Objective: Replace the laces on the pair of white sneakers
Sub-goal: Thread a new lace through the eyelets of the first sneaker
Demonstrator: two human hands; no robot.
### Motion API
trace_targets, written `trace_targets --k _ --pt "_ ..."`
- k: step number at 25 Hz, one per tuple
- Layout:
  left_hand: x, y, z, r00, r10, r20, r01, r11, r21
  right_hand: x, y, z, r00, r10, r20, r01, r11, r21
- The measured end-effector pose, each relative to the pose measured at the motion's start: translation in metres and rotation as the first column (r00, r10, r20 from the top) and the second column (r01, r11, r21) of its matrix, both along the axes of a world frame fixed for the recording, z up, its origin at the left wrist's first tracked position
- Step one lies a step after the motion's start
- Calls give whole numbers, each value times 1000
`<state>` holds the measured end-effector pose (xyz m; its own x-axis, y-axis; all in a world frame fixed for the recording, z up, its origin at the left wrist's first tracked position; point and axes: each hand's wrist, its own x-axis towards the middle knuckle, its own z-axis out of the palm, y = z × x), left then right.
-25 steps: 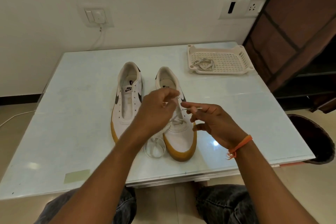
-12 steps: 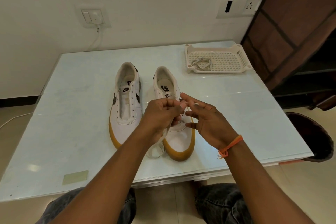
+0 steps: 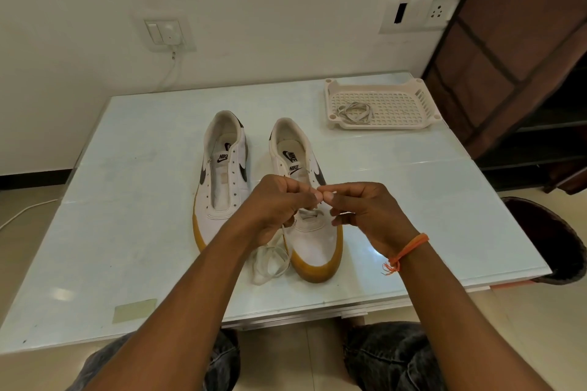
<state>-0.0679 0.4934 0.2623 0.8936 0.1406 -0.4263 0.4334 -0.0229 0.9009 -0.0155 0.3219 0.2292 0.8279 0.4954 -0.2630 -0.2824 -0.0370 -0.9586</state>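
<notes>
Left shoe (image 3: 224, 181) is bare; both hands (image 3: 320, 205) pinch the new lace (image 3: 270, 260), barely started on the right shoe (image 3: 313, 222).

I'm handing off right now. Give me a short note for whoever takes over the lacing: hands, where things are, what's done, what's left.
Left hand and right hand both pinch the white lace above the right sneaker; its slack lies on the table by that toe.
Left sneaker: eyelets bare.
Another lace lies in the tray.
Done: lace started at the right sneaker's lowest eyelets.
Left: finish that sneaker, then lace the other.
</notes>
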Motion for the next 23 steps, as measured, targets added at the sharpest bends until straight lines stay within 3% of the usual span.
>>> trace_targets --k 4,6,7,9,11,12,13,15,19,23 --pt "2 0 -5 999 34 9 -34 995 92 -1 2 0 998 -59 1 59 998 -9" --pt "5 0 -12 987 92 135 -120 969 214 1 1 0 994 -83 -65 84 996 14" --pt "6 1 -16 971 53 233 -148 900 410 2 -1 0 990 -109 -85 109 994 1" --pt "5 0 -26 932 -157 328 -184 574 798 4 -3 -5 976 -190 -108 182 980 -75" --pt "4 -5 -37 918 -291 271 -197 260 946 4 -3 -12 955 -259 -143 237 959 -157" --pt "5 -8 -44 920 -296 256 -217 157 963 4 -2 -15 948 -275 -161 245 952 -185" --pt "5 -10 -49 927 -268 264 -241 113 964 3 0 -18 945 -277 -174 240 949 -205" --pt "6 -13 -56 947 -173 269 -232 208 950 3 1 -19 945 -270 -184 227 948 -224" --pt "13 -14 -54 998 -14 65 -46 563 825 5 1 -25 940 -279 -197 232 945 -231" --pt "18 -15 -51 999 29 -26 -3 724 689 4 4 -29 960 -229 -158 186 951 -246"
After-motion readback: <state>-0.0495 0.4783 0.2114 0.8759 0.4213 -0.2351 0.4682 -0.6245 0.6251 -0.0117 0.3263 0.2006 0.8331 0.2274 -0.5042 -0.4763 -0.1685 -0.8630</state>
